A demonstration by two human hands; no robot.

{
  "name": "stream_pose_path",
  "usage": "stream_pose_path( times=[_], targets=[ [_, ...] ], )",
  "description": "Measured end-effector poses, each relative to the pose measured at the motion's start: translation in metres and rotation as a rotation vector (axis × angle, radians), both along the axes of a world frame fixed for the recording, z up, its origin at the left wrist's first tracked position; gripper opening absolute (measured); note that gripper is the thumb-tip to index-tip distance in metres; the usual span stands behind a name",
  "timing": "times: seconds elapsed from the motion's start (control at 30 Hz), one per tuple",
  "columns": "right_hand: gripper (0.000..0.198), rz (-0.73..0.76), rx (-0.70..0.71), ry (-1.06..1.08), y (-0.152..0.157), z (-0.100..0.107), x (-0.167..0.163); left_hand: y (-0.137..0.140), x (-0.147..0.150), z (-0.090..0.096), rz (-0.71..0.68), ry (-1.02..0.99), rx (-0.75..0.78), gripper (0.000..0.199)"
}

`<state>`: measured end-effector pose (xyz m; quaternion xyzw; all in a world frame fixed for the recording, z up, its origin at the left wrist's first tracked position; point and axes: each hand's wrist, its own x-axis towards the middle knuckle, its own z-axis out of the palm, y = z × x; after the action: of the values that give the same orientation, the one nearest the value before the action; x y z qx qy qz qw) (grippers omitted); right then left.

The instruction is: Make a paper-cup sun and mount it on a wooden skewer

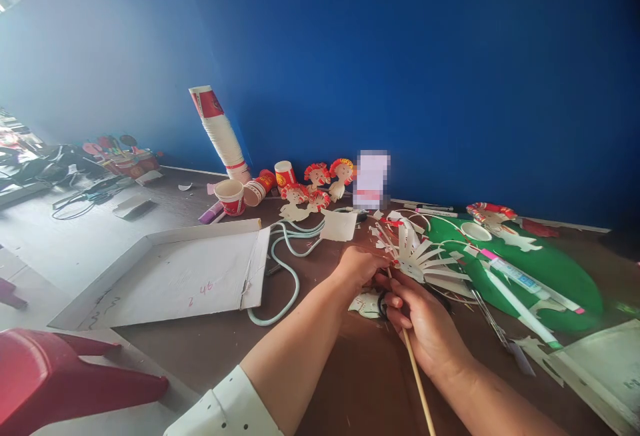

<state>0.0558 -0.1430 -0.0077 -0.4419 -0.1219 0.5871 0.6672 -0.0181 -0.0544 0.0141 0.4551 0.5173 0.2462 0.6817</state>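
My right hand is closed around a thin wooden stick, which slants from near my fingertips down toward the bottom edge. My left hand is closed, its fingertips pinching at the near edge of a cut paper cup. That cup's side is slit into white strips that splay outward. The stick's upper end meets my left fingertips there; the exact contact is hidden. A black ring-shaped piece shows beside my right fingers, and a pale spotted item lies below my hands.
A shallow white box lies left, beside a pale cable. Behind stand a leaning stack of cups and red-fringed paper figures. At right, markers rest on a green sheet. A red stool occupies the lower left.
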Motion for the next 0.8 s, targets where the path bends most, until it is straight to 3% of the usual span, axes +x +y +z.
stream_pose_path(
  times=[0.37, 0.8],
  targets=[
    [0.027, 0.046, -0.012, 0.243, 0.002, -0.002, 0.005, -0.001, 0.002, 0.0, -0.006, -0.001, -0.011, 0.005],
    [0.028, 0.012, -0.04, 0.264, 0.002, 0.002, 0.004, 0.005, -0.002, -0.013, -0.092, -0.046, -0.04, 0.016]
  ],
)
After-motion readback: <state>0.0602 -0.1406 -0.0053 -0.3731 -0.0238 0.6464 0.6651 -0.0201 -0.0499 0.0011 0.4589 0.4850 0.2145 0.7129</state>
